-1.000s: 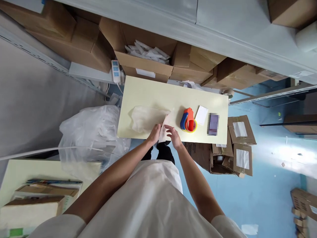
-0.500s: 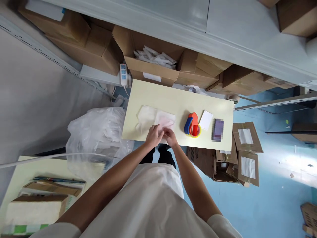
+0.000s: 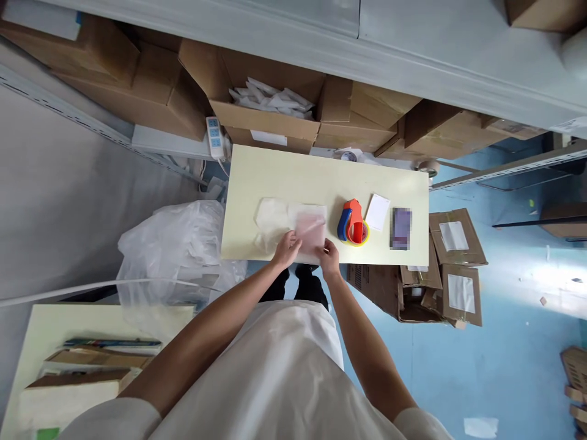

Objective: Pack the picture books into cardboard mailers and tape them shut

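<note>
While the person's right hand (image 3: pixel 329 256) pinches the near right corner of the thin pink packet (image 3: pixel 310 229), the left hand (image 3: pixel 287 249) touches its left edge, but whether it grips cannot be told. The packet lies flat on the table (image 3: pixel 275 174) and looks light, soft and maybe slippery, so its edges seem best to hold. Farther off sits a brown box (image 3: pixel 266 121) of white packs (image 3: pixel 270 99).
</note>
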Available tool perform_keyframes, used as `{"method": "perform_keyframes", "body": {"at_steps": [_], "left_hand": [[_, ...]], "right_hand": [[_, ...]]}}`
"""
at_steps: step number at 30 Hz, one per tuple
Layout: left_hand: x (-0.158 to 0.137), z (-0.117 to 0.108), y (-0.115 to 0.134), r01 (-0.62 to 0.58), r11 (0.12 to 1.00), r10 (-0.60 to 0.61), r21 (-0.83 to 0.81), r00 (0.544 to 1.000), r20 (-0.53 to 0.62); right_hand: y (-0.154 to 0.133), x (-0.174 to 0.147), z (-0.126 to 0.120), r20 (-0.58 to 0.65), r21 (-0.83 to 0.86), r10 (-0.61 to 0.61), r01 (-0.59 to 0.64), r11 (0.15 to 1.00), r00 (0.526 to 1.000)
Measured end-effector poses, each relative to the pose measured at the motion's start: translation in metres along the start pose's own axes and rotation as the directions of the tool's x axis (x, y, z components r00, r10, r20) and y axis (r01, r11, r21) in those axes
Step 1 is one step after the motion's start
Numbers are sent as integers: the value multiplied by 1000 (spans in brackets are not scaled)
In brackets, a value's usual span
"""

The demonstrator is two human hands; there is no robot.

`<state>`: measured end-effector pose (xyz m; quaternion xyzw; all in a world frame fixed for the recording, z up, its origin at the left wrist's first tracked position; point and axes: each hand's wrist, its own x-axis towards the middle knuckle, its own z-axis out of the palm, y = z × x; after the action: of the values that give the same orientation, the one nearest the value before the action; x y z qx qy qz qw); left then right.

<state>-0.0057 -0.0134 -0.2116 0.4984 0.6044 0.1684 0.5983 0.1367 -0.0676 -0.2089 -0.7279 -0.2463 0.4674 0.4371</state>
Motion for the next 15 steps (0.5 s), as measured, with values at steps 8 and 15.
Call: {"method": "perform_keyframes", "body": {"at_steps": [8,15], "left_hand": [[-1,8,-1,-30,992,35,-124,999,33],[-9,-33,-2,-73,920,56,-385,997,-56]], "right_hand": [[-33,-11,13,161,-388,-201,250,887,966],[-16,-17,65,333,-441,-185,327,836,924]]}}
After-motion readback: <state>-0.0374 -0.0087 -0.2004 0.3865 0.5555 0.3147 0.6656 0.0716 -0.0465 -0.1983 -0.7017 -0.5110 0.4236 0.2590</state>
